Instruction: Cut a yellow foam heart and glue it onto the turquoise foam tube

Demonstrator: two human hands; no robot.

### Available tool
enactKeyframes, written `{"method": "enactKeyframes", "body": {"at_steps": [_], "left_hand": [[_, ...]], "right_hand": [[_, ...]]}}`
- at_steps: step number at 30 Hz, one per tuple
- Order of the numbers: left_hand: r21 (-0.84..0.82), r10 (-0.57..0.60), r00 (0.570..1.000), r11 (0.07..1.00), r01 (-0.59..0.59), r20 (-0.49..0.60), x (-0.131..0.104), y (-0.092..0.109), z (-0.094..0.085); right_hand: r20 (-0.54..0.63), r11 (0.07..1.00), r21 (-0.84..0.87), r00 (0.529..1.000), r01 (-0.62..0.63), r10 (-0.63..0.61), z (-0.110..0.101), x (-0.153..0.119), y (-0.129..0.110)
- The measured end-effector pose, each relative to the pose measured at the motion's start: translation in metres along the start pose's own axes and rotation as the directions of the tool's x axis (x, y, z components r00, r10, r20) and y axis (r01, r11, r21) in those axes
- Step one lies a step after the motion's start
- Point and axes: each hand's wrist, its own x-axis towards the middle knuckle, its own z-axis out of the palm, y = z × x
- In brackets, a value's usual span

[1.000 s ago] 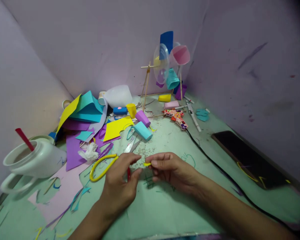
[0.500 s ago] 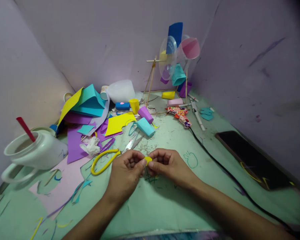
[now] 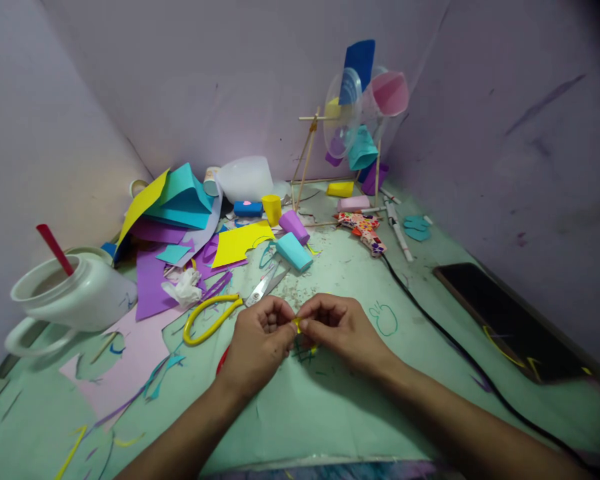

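Observation:
My left hand and my right hand meet low over the table, fingertips nearly touching. Between their thumbs and forefingers they pinch a small piece of yellow paper, mostly covered by the fingers. Scissors with a yellow handle lie open just beyond my left hand; a bit of red handle shows beside that wrist. Past the blades rest a light-blue paper cup shape and a purple one. A hole-edged sheet of yellow paper lies behind the scissors.
A white mug with a red stick stands left among paper scraps. At the back rises a stick frame carrying a clear plastic wheel with paper cups. A patterned glue gun, its black cord and a phone lie right.
The yellow paper between my fingertips has turned, now showing a narrower edge instead of its rounded face. The view has shifted slightly; both hands stay in nearly the same place.

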Motion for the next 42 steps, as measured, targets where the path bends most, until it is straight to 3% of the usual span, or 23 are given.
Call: {"method": "enactKeyframes", "body": {"at_steps": [4, 7, 10, 13, 17, 20, 29, 42], "left_hand": [[-0.154, -0.069, 0.997, 0.985, 0.072, 0.029, 0.002, -0.003, -0.004], [-0.196, -0.089, 0.996, 0.976, 0.093, 0.029, 0.003, -0.004, -0.006], [-0.205, -0.09, 0.995, 0.974, 0.094, 0.031, 0.003, -0.004, -0.006], [-0.217, -0.074, 0.996, 0.973, 0.082, 0.047, 0.003, -0.004, -0.007], [-0.235, 0.001, 0.996, 0.972, 0.021, 0.091, 0.001, -0.004, -0.01], [-0.173, 0.037, 0.996, 0.985, -0.023, 0.077, -0.001, -0.002, -0.01], [-0.037, 0.082, 0.994, 0.996, -0.085, -0.068, -0.008, 0.01, -0.002], [0.045, 0.105, 0.992, 0.994, -0.101, -0.076, -0.007, 0.006, 0.001]], "right_hand": [[0.069, 0.936, -0.246, 0.968, 0.251, -0.242, -0.006, -0.003, -0.003], [0.164, 0.782, -0.378, 0.867, 0.495, -0.47, -0.01, -0.003, -0.004], [0.177, 0.711, -0.414, 0.816, 0.569, -0.55, -0.011, -0.002, -0.002], [0.12, 0.779, -0.372, 0.858, 0.505, -0.499, -0.01, -0.001, 0.0], [0.016, 0.918, -0.222, 0.943, 0.328, -0.333, -0.01, 0.0, 0.001], [-0.038, 0.967, -0.133, 0.974, 0.217, -0.223, -0.01, 0.001, 0.0], [-0.081, 0.988, -0.068, 0.986, 0.14, -0.145, -0.006, -0.001, -0.005], [-0.138, 0.998, -0.001, 0.989, 0.057, -0.057, -0.004, -0.003, -0.008]]}}
